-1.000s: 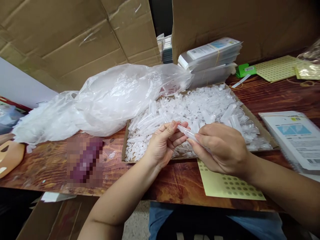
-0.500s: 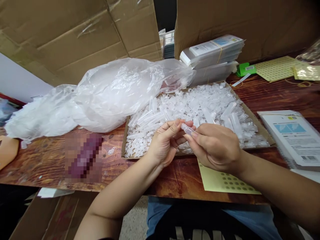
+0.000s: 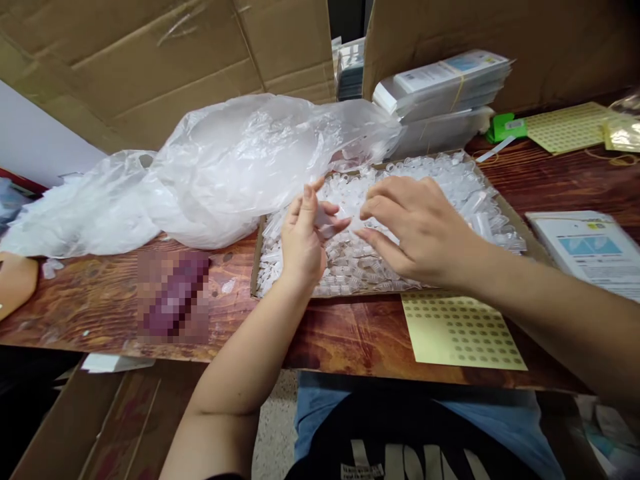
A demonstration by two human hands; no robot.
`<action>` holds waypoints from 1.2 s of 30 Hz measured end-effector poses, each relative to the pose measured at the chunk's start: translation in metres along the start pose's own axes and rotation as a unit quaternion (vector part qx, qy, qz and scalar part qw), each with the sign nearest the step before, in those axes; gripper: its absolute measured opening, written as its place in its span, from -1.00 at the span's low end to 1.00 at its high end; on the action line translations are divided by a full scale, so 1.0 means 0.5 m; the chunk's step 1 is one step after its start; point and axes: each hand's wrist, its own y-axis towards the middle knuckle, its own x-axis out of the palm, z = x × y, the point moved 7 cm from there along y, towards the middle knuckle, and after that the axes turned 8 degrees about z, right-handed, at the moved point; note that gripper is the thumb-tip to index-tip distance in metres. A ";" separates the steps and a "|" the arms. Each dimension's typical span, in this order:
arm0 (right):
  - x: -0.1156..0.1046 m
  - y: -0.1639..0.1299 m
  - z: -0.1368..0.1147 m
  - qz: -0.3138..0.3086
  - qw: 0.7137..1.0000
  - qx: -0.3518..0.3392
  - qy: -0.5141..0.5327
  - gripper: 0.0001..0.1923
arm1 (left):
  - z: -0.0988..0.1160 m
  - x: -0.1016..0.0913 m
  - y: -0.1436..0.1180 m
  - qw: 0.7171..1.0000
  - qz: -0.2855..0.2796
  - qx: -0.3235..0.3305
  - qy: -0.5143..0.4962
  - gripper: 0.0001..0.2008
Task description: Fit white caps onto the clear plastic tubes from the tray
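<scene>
Though half-curled over tray point(image 3: 533, 247), left grip point(image 3: 303, 243) and right grip point(image 3: 425, 230), contents unclear; plastic bag point(image 3: 235, 157) close behind.

At the middle of the table point(image 3: 350, 333), a tray point(image 3: 526, 239) is set, filled with small plastic pieces point(image 3: 360, 273). Above it, the left hand point(image 3: 303, 237) and right hand point(image 3: 420, 227) are held side by side. To the left and behind, a plastic bag point(image 3: 250, 153) is spread, perhaps laid over the tray's back corner, though that spot is poorly seen. Just behind the tray, banded packs point(image 3: 445, 87) are stacked. Over to the right now: a card pack point(image 3: 585, 247) is placed beside the tray, and farther back a far sheet point(image 3: 567, 127) is laid. Directly in front, right of centre, a near sheet point(image 3: 465, 333) is set. Left of the tray, before the bag, a pixelated object point(image 3: 175, 297) is placed. All is backed by cardboard panels point(image 3: 190, 67).
</scene>
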 end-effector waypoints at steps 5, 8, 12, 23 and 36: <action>0.083 -0.050 0.024 -0.323 0.945 0.032 -0.038 -0.86 | 0.021 -0.029 0.055 0.974 -0.042 0.122 0.187 -0.66; 0.116 -0.064 0.013 -0.325 0.943 0.048 -0.042 -0.87 | 0.011 -0.024 0.051 0.956 -0.072 0.147 0.245 -0.89; 0.115 -0.054 -0.004 -0.204 0.979 -0.003 0.020 -0.90 | -0.007 -0.011 0.038 0.958 -0.113 0.114 0.236 -0.84; -0.048 -0.029 0.105 0.133 0.973 -0.037 0.188 -0.91 | -0.006 0.021 0.001 0.954 -0.252 -0.009 0.163 -0.61; -0.004 -0.029 0.090 -0.020 0.949 0.105 0.298 -0.50 | 0.013 0.034 -0.049 0.948 -0.262 -0.005 0.183 -0.72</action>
